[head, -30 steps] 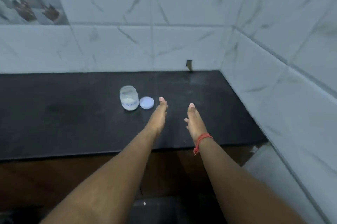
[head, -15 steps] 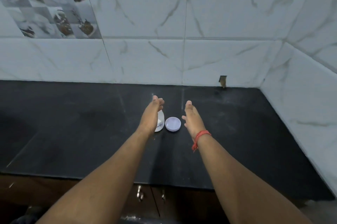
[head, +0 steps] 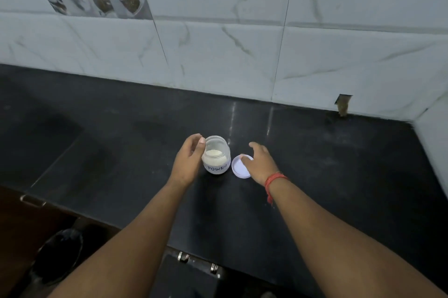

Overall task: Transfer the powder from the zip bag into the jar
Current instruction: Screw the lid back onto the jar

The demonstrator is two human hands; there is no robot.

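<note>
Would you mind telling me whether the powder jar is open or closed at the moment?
Open. The jar stands upright with its mouth uncovered and powder visible inside; its white lid lies beside it on the countertop.

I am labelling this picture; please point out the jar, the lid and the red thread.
jar (head: 216, 159): head view, powder-filled body.
lid (head: 238, 168): head view, inner face.
red thread (head: 275, 180): head view, on right wrist.

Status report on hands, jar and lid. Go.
Left hand at open clear plastic jar, grip unconfirmed. Right hand on loose round white lid. White powder in jar. No zip bag visible.
</note>
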